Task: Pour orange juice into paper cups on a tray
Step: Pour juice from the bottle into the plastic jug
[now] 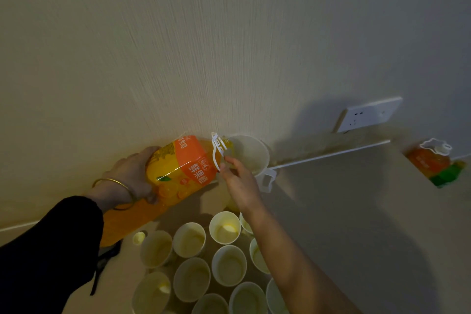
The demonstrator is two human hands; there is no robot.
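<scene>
Above the paper cups (229, 264), left hand (132, 176) grips the tilted bottle (183, 163), right hand (239, 183) pinches its neck.

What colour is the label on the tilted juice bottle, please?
Label: orange, white characters; head view.

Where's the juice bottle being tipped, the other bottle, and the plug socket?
Tipped juice bottle (187, 160): head view, on its orange label.
Other bottle (430, 164): head view, on its orange body.
Plug socket (369, 114): head view, on its white faceplate.
</scene>
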